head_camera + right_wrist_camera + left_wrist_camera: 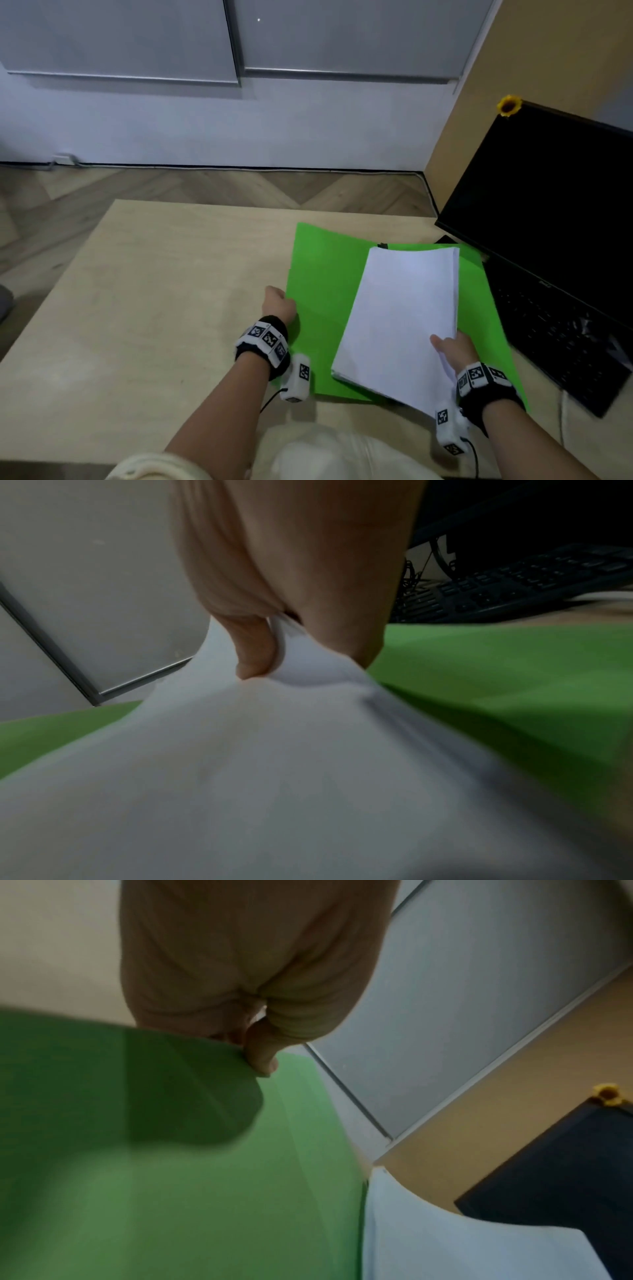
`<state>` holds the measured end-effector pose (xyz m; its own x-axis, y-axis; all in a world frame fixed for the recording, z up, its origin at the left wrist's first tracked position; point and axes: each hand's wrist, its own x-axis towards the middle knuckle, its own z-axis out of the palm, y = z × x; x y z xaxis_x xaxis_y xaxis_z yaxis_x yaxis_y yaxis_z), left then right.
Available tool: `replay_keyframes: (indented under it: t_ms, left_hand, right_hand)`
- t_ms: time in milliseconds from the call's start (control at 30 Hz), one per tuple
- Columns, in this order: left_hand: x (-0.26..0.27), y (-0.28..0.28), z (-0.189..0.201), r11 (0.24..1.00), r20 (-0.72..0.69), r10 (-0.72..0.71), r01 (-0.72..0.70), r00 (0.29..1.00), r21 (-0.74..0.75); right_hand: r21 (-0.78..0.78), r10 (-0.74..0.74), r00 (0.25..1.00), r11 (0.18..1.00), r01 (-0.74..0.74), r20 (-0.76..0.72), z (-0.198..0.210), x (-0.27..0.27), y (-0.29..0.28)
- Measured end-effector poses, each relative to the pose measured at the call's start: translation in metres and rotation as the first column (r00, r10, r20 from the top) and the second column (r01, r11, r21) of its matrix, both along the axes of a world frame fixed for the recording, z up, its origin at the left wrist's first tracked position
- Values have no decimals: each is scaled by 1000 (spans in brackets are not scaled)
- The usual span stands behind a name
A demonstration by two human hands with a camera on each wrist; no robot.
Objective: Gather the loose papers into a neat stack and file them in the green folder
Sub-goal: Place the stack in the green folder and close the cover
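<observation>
Papers: already squared into one white stack; no loose sheets seen elsewhere on the tabletop; gathering looked done.
Stack position: over the right half of the open green folder, tilted, near corner overhanging the folder's front edge; far end bowed slightly upward.
Right hand: grip closed on the stack's near right corner, thumb on top, fingers beneath; right wrist view showed the sheets buckled at the pinch.
Left hand: grip pinching the folder's left cover at its outer edge; left wrist view showed the thumb over that edge, the cover lifted and curved.
Folder: open on the tabletop, just beside the black laptop.
Left to do, by my reading: settle the stack square inside; release it; swing the left cover shut.
Progress: late stage; filing under way, not finished.
</observation>
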<state>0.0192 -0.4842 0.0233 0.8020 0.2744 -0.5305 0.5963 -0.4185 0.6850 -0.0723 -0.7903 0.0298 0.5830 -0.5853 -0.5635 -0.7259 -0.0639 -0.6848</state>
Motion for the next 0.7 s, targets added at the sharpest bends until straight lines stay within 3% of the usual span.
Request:
replay_keyframes:
  t_ms: [133, 267, 433, 700]
  left_hand:
    - [6, 45, 34, 993, 229, 11, -37, 973, 108]
    - [9, 89, 72, 983, 362, -7, -59, 932, 171]
    - [6, 126, 101, 967, 423, -17, -92, 906, 236]
    - [1, 166, 108, 958, 430, -8, -116, 903, 263]
  right_hand:
    - [66, -2, 997, 998, -4, 83, -2, 9, -1]
    - [106, 62, 992, 992, -74, 110, 11, 26, 18]
    - [128, 184, 977, 972, -198, 108, 9, 50, 60]
    - [92, 357, 931, 928, -362, 72, -7, 78, 134]
